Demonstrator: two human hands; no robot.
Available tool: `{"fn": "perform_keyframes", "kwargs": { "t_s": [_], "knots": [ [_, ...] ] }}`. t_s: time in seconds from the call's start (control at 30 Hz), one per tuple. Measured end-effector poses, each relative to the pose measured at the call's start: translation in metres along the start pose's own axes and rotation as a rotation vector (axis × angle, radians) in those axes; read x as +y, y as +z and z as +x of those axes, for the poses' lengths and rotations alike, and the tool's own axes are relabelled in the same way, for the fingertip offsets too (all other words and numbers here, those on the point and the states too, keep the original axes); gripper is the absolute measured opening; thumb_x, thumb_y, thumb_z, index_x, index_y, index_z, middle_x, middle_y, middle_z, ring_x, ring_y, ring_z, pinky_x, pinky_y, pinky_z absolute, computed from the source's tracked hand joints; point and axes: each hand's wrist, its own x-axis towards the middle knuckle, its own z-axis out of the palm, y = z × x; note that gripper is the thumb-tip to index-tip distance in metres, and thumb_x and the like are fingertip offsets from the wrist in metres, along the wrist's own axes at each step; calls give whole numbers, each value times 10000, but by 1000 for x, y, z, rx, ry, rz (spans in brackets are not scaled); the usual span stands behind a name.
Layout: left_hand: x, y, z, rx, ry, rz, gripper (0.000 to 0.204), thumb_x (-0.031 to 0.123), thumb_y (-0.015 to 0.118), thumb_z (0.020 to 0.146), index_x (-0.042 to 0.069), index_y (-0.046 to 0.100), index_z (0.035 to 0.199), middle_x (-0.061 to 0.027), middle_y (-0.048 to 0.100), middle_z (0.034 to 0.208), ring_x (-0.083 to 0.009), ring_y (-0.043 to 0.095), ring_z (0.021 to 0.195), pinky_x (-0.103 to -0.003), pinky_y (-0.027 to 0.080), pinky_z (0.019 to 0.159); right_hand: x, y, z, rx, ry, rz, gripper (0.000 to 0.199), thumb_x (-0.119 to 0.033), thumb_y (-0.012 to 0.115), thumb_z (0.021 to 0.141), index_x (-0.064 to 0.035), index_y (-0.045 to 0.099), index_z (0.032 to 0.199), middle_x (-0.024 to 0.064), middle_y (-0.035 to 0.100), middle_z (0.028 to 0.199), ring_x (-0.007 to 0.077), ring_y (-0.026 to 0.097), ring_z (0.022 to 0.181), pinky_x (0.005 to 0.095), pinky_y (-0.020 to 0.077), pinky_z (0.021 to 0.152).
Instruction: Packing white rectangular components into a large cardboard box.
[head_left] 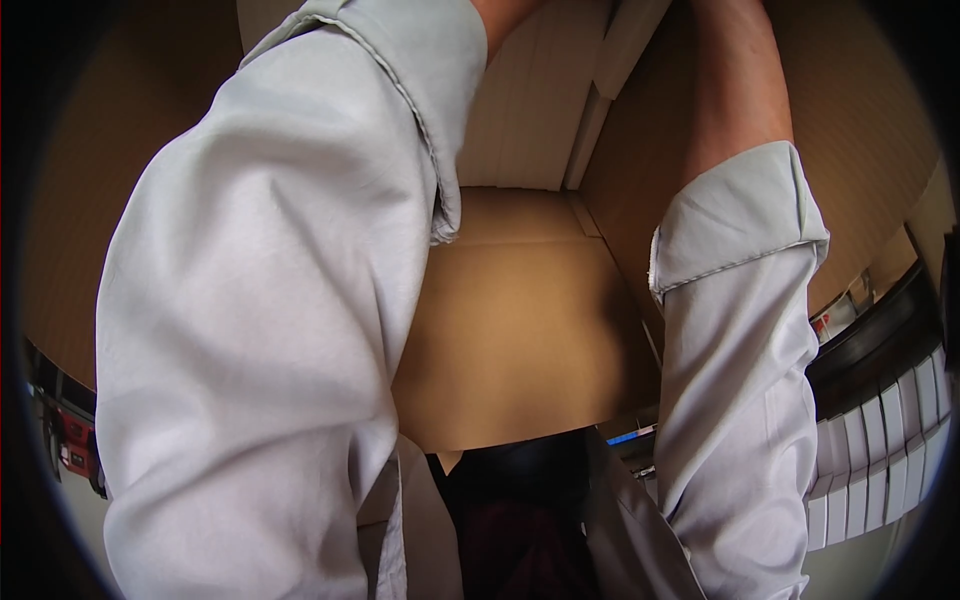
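Both my arms, in rolled-up pale grey sleeves, reach forward into a large open brown cardboard box [520,330]. Past the upper edge of the head view lie my left hand and my right hand, so their fingers and anything in them are hidden. Only a bit of the left wrist shows beyond its cuff, while the right forearm is bare from cuff to edge. Between the arms, a white ribbed panel or block [530,110] stands inside the box at the far end. A narrower white piece [625,45] runs along its right side.
Brown cardboard walls rise on the left [75,210] and right [850,130]. Rows of small white boxes [880,450] stand outside at the lower right, beside a dark edge [865,320]. Red and black items [75,445] sit at the far left.
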Motion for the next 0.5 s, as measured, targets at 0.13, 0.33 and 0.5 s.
{"fn": "perform_keyframes", "kwargs": {
  "t_s": [0.13, 0.33, 0.5],
  "knots": [
    [1, -5, -5, -5, 39, -10, 314, 205, 549, 925, 60, 751, 1115, -169, 724, 1142, -342, 687, 1057, -439, 538, 890, 0, -8, -8, -55, -29, -7, 274, -65, 609, 876, 118, 693, 1062, 338, 673, 1113, 441, 663, 1104, 462, 549, 914],
    [0, -2, 0, -27, -15, 9, 309, 182, 555, 926, 37, 744, 1123, -180, 724, 1133, -347, 688, 1054, -447, 534, 893, 3, 6, -8, -112, 22, -32, 240, -36, 588, 890, 109, 698, 1046, 332, 675, 1119, 446, 661, 1104, 466, 553, 913],
    [2, 2, 3, -45, -34, -35, 298, 150, 548, 923, 29, 743, 1113, -186, 721, 1141, -345, 688, 1063, -448, 534, 892, 33, 14, 40, -294, 170, 79, 236, -26, 579, 887, 107, 695, 1044, 336, 679, 1091, 454, 669, 1079, 478, 559, 897]
  ]
}}
